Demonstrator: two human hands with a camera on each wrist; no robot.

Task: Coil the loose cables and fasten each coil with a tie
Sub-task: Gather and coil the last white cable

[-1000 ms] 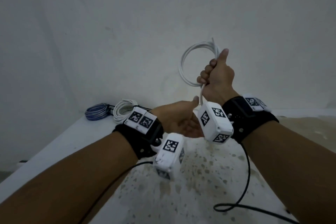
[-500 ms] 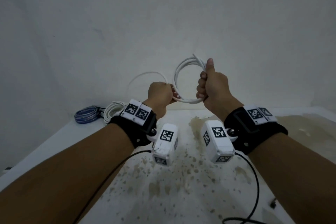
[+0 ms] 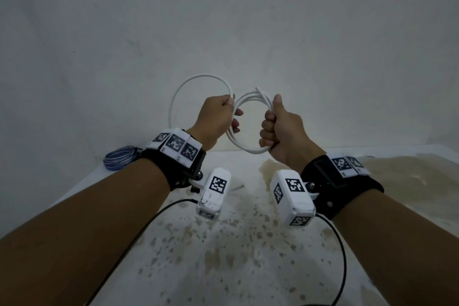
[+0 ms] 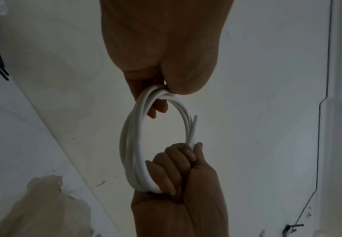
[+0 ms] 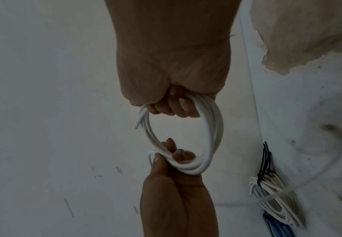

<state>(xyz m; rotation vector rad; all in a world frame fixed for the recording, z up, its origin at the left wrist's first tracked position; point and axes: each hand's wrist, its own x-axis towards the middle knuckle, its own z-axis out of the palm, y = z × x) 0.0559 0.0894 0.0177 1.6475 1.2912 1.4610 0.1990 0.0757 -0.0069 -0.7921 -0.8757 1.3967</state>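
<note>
A white cable coil [image 3: 248, 126] is held up in the air in front of a pale wall [image 3: 248, 20], above the far part of a stained white table [image 3: 223, 243], between the two hands. The right side of the coil is clenched in the right hand [image 3: 280, 131], whose fingers are curled fully round the bundled turns while the thumb stands upright along them; in the left wrist view the same fist [image 4: 178, 168] is seen closed over the lower end of the coil [image 4: 133, 144], with a cut cable end [image 4: 194, 121] standing free just above the knuckles. The opposite side of the coil is pinched by the left hand [image 3: 218, 119], thumb pressed against curled fingers, as shown in the right wrist view, where the turns [image 5: 212, 131] are gathered between that thumb and the fingertips [image 5: 178, 154]. From the top of the left hand a single loose loop of cable [image 3: 188, 84] arches up and to the left, then runs down behind the left wrist. On the far left corner of the table, well apart from the hands, a blue cable coil [image 3: 119, 160] is laid; beside it in the right wrist view a finished white coil [image 5: 271, 197] is seen bound with black ties [image 5: 266, 162].
</note>
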